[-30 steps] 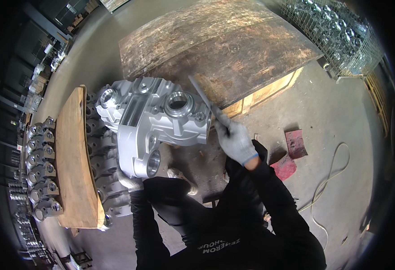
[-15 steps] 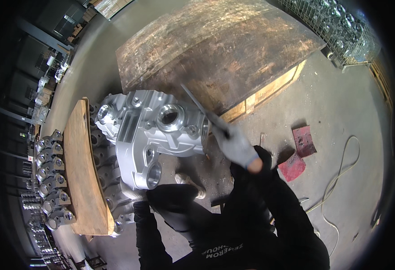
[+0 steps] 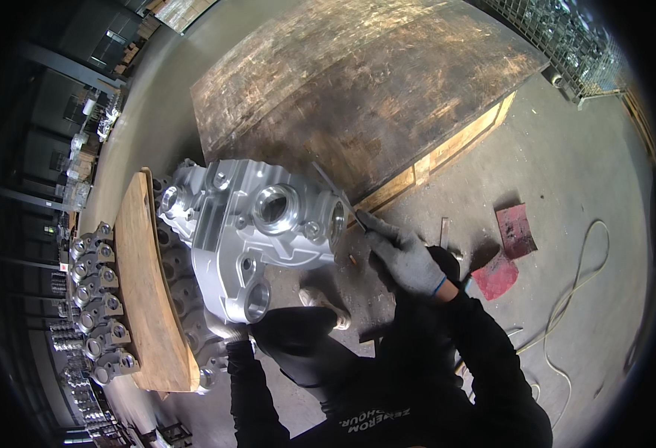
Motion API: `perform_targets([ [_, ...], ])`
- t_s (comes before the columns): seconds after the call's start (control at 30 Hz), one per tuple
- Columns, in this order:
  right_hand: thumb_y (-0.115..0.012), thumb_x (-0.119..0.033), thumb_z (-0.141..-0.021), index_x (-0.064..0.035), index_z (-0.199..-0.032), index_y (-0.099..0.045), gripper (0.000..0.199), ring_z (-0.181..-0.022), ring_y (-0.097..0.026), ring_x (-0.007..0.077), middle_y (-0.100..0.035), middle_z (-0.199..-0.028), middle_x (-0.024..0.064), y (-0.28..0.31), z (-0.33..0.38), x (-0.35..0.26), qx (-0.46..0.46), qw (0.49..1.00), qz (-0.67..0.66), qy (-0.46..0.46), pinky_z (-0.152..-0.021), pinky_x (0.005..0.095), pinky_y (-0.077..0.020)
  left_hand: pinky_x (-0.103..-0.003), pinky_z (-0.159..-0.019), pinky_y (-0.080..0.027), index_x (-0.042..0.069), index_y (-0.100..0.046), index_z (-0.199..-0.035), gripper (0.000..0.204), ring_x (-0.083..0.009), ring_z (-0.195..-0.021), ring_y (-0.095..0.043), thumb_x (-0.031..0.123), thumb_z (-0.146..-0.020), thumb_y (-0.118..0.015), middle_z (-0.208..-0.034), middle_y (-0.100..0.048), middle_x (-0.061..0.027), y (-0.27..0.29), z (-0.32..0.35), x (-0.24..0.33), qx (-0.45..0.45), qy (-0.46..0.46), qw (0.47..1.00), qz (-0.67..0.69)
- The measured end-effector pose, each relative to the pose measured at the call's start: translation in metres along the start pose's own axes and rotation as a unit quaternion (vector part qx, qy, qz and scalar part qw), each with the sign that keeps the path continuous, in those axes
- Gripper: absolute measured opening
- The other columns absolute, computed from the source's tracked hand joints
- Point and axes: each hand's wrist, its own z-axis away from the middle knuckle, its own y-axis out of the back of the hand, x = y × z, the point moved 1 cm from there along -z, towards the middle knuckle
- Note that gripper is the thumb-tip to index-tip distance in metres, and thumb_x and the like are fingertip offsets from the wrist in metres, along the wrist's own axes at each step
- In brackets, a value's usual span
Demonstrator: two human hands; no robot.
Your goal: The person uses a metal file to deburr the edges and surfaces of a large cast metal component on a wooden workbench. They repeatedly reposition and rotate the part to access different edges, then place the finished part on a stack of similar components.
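Casting (image 3: 249,240) looks machined; what remains we cannot tell. Right hand (image 3: 410,263) closed round slim tool (image 3: 330,182); left hand (image 3: 225,328) partly hidden, grip unclear.

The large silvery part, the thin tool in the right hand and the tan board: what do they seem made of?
Silvery part: metal, probably cast aluminium; matte grey skin, shiny machined rings. Thin tool: likely steel, dull grey and straight, but too thin here to be sure. Tan board: wood, fairly smooth, with brownish streaks like grain.
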Motion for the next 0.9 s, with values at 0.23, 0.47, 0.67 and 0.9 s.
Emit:
perform_targets([
  [0.23,-0.052,-0.019,-0.112,-0.0078,-0.160,-0.049,0.049,-0.076,-0.058,0.0053,-0.064,-0.086,0.0006,-0.001,-0.009,0.013,-0.014,0.998,-0.066,0.005,-0.067,0.0260,-0.0484,-0.041,-0.105,-0.054,-0.001,-0.061,-0.140,0.047,-0.0255,-0.120,-0.066,0.026,-0.108,-0.039,-0.134,-0.066,-0.0117,0.004,-0.003,-0.015,0.019,0.047,0.993,0.104],
  [0.47,-0.062,-0.017,-0.102,-0.0171,-0.149,-0.062,0.047,-0.084,-0.072,0.0421,-0.071,-0.090,0.0265,0.008,-0.010,0.011,0.085,0.948,0.238,0.193,-0.074,0.0470,-0.0591,-0.036,-0.086,-0.058,-0.004,-0.067,-0.122,0.039,-0.0208,-0.098,-0.071,0.017,-0.092,-0.079,-0.113,-0.075,-0.0102,0.009,-0.001,-0.009,0.026,-0.025,0.997,0.073],
  [0.67,-0.065,-0.026,-0.097,-0.0187,-0.148,-0.060,0.051,-0.069,-0.071,0.0360,-0.069,-0.074,0.0144,0.023,0.000,0.008,0.084,0.855,0.469,0.205,-0.063,0.0480,-0.0580,-0.036,-0.094,-0.057,-0.003,-0.065,-0.130,0.036,-0.0172,-0.106,-0.067,0.004,-0.095,-0.068,-0.121,-0.072,-0.0096,0.008,0.005,0.000,0.032,-0.028,0.997,0.071],
  [0.9,-0.063,-0.023,-0.096,-0.0127,-0.127,-0.068,0.033,-0.072,-0.072,0.0353,-0.071,-0.079,0.0147,0.025,-0.004,0.003,0.053,0.846,0.499,0.177,-0.063,0.0487,-0.0582,-0.040,-0.100,-0.056,0.000,-0.063,-0.133,0.039,-0.0229,-0.114,-0.067,0.026,-0.106,-0.051,-0.129,-0.068,-0.0105,0.009,0.002,-0.010,0.016,0.055,0.988,0.145],
])
